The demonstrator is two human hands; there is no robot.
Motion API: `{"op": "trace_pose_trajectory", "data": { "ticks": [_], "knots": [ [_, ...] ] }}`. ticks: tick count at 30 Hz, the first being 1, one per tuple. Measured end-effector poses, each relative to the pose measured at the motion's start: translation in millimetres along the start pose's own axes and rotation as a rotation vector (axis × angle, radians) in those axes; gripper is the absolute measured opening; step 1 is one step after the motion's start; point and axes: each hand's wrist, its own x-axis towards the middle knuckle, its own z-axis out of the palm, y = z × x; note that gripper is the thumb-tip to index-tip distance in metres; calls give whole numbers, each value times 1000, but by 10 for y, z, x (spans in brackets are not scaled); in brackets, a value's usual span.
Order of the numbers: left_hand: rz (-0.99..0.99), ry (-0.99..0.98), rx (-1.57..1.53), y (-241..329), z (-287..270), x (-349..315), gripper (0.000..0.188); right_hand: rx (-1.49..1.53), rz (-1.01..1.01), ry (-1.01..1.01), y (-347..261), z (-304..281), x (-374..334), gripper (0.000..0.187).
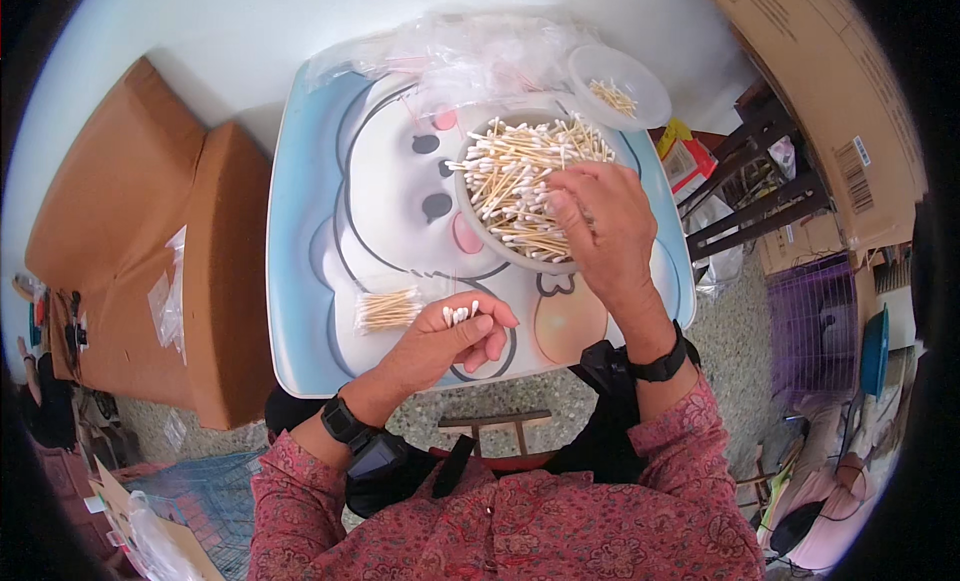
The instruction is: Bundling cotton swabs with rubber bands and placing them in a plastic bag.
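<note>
A round tub (478,224) heaped with loose cotton swabs (520,171) stands on the table, right of its middle. Over the tub's right side is my right hand (608,221), fingers bent down at the swabs; whether it pinches any is hidden. My left hand (468,331) is closed round a small bunch of cotton swabs (461,313), their white tips showing above the fingers. Just left of that hand lies a clear bag of cotton swabs (388,309), sticks side by side.
Clear plastic bags (450,56) are piled along the table's far edge. A shallow clear lid (645,81) with a few swabs sits at the far right. The cartoon-printed table (310,251) has a brown sofa (225,271) to its left and a cardboard box (815,91) to its right.
</note>
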Motion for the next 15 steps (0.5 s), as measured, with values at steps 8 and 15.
{"op": "trace_pose_trajectory", "data": {
  "ticks": [8, 15],
  "knots": [
    [78, 50, -85, -12, -32, -10, 20, 583, 269, 31, -149, -191, -1, 19],
    [151, 109, -236, 85, -54, 36, 27, 1030, 267, -236, -461, -55, -276, 27]
  ]
}}
